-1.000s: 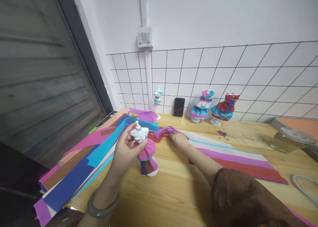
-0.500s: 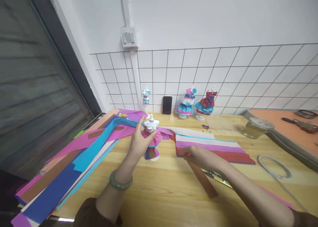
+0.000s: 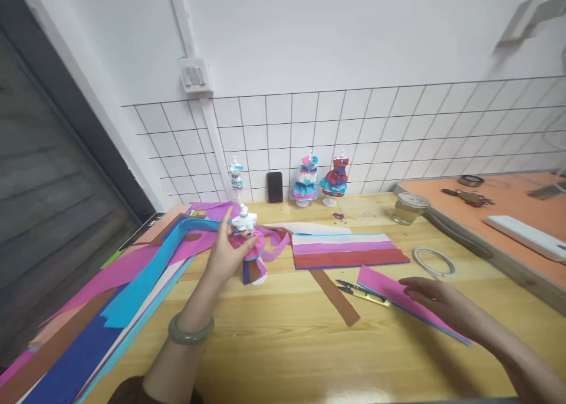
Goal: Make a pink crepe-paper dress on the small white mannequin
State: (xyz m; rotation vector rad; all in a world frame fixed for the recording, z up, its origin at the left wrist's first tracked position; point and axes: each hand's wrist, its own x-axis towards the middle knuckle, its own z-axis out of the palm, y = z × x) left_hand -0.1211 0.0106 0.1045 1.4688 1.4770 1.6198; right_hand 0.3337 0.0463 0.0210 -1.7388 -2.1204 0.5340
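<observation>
My left hand [image 3: 230, 248] is wrapped round a small white dress form [image 3: 244, 220] that wears a pink ruffled skirt [image 3: 254, 248], with strips hanging below it. Over a pink strip edged in blue [image 3: 389, 289] at the right is my right hand [image 3: 427, 298], its fingers bent and close together; whether it touches or pinches the strip I cannot tell. Small snips with a yellow handle [image 3: 369, 296] lie just left of that strip. A brown strip [image 3: 338, 298] lies beside the snips, below a striped stack of white, purple and red strips [image 3: 345, 250].
Long coloured strips [image 3: 132, 274] cover the table's left side. Along the wall stand three dressed forms, one in red and blue [image 3: 336, 177], and a black phone [image 3: 275, 187]. A tape roll [image 3: 434, 261], a clear jar [image 3: 410, 208] and an orange surface [image 3: 508, 197] are at the right.
The view has turned to the right. My right hand has moved from the striped stack to the pink strip farther right. My left hand keeps hold of the form.
</observation>
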